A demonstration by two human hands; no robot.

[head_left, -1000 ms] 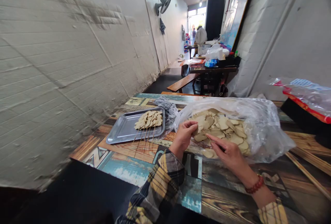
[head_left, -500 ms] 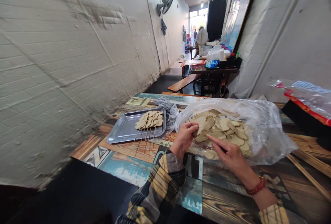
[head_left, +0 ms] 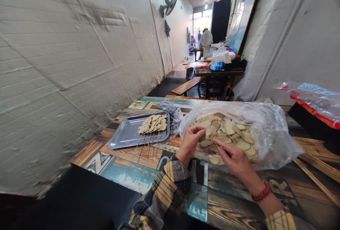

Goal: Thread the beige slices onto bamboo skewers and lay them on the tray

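An opened clear plastic bag lies on the table and holds a pile of flat beige slices. My left hand pinches one slice at the near edge of the pile. Beside it, my right hand grips a thin bamboo skewer, whose tip points at that slice. A red bead bracelet circles my right wrist. Left of the bag, a metal tray carries several finished skewers of slices, their sticks jutting over its near rim.
The patterned wooden table runs along a white brick wall on the left. Loose bamboo skewers lie at the right, near a red-edged packet under plastic. A grey cloth sits behind the tray. Benches and more tables stand down the corridor.
My left fingers have shifted slightly on the slice at the pile's edge. My right hand holds almost the same spot with the skewer. The view has wobbled a little.
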